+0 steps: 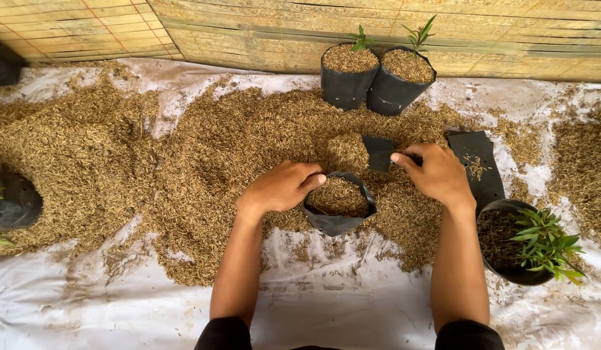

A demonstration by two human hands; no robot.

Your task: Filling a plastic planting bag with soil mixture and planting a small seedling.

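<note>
White sheeting (326,311) lies nearest me, strewn with husks (203,149). Two filled black bags (372,81) with seedlings stand at its far edge; one pot of leafy cuttings (517,243) sits right. My left hand (281,186) grips the rim of one half-filled bag (338,204) mid-sheet. My right hand (436,172) pinches a flat black bag (380,152).

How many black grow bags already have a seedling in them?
2 for certain: both at the back by the bamboo wall, the left filled bag and the right filled bag. A dark bag at the left edge shows leaves but is partly cut off.
</note>
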